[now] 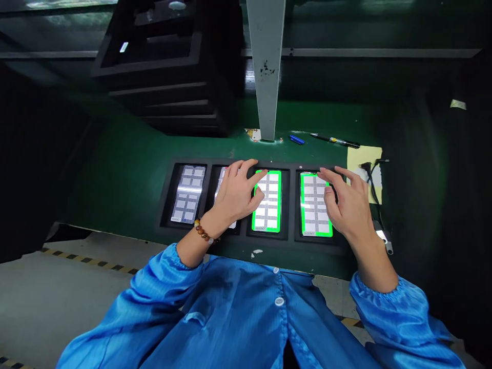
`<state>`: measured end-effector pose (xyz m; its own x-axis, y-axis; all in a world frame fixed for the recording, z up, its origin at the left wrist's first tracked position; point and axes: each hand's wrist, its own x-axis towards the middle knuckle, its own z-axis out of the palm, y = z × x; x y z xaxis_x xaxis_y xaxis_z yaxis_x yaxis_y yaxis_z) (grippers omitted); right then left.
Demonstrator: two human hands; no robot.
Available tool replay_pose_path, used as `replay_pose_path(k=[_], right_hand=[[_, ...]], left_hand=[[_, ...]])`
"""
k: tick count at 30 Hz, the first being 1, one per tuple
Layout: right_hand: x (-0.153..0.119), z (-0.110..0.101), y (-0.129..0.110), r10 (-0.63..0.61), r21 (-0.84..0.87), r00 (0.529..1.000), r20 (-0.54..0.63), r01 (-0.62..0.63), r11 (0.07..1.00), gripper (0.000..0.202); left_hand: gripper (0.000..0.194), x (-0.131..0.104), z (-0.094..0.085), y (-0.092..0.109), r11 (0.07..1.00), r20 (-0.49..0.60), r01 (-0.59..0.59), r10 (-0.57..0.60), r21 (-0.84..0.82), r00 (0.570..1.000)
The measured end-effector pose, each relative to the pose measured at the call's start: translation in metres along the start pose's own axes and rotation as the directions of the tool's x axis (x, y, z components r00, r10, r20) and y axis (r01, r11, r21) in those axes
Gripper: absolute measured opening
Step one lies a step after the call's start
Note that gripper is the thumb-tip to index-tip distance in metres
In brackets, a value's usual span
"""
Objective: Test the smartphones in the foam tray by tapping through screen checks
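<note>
A black tray (290,205) on the green table holds several smartphones side by side. My left hand (239,189), fingers apart and empty, is over the second phone (220,179) and hides much of it. Its index fingertip reaches the top of the third phone (272,202), whose lit screen has a green border. My right hand (348,202) is spread at the right side of the fourth phone (313,205), also lit with a green border, fingertips near its top edge. The far-left phone (188,195) shows a dimmer grid of grey and white blocks.
Stacked black trays (161,77) stand at the back left. A grey post (266,72) rises behind the phones. A blue pen cap (296,139), a black pen (334,140), yellow paper (376,189) and a black cable (372,182) lie at the back right.
</note>
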<state>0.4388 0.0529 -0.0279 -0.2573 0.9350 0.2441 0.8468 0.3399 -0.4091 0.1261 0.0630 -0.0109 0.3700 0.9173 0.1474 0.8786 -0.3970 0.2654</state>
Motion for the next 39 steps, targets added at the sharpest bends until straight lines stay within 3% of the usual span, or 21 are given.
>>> replay_pose_path(k=[10,20,32,39], right_hand=[[-0.018,-0.001,-0.007,-0.073,0.041,0.997,0.032,0.071,0.997,0.049],[-0.065,-0.009,-0.011,-0.112,0.068,0.992,0.059,0.107,0.992,0.050],[-0.122,-0.016,-0.018,-0.132,0.153,0.991,0.007,0.129,0.980,0.055],[-0.126,-0.017,-0.021,-0.128,0.144,0.992,-0.009,0.128,0.981,0.058]], left_hand=[[0.048,-0.012,0.002,0.000,0.995,-0.025,-0.099,0.099,-0.013,0.995],[0.044,-0.042,-0.008,0.014,0.984,-0.010,-0.177,0.177,-0.028,0.984],[0.045,-0.091,-0.012,0.036,0.987,0.069,-0.115,0.123,-0.114,0.990],[0.041,-0.099,-0.010,0.040,0.983,0.037,-0.135,0.141,-0.128,0.989]])
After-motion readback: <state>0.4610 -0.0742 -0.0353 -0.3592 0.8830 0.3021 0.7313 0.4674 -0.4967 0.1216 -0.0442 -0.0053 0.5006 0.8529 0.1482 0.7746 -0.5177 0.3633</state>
